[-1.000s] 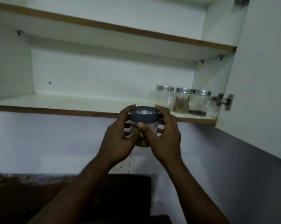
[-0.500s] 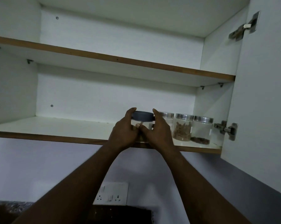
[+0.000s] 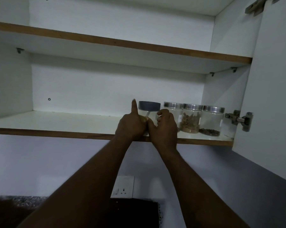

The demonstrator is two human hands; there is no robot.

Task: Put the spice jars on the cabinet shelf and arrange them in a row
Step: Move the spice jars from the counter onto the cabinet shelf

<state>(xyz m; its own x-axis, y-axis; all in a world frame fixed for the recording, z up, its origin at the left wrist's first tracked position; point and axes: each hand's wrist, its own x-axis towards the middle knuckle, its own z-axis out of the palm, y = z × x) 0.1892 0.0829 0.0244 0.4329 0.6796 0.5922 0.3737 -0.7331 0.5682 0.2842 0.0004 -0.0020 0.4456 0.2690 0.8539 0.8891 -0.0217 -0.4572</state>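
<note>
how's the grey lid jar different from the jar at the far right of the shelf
The grey-lid jar has a matte dark lid; the right-end jar has a shiny metal one. The left hand and right hand grip the grey-lid jar; the right-end jar stands free. Both are clear and round.

Most of the grey-lidded jar [image 3: 149,106] was hidden behind the left hand [image 3: 132,125] and right hand [image 3: 163,127], so no idea what was in it or whether the left hand really gripped it. The nearest steel-lidded jar [image 3: 172,106] was half covered too, and its label [image 3: 180,118] was too small to read. The top hinge [image 3: 256,5] was blurry and cut off by the top edge, and the dark counter [image 3: 15,209] by the bottom edge.
</note>
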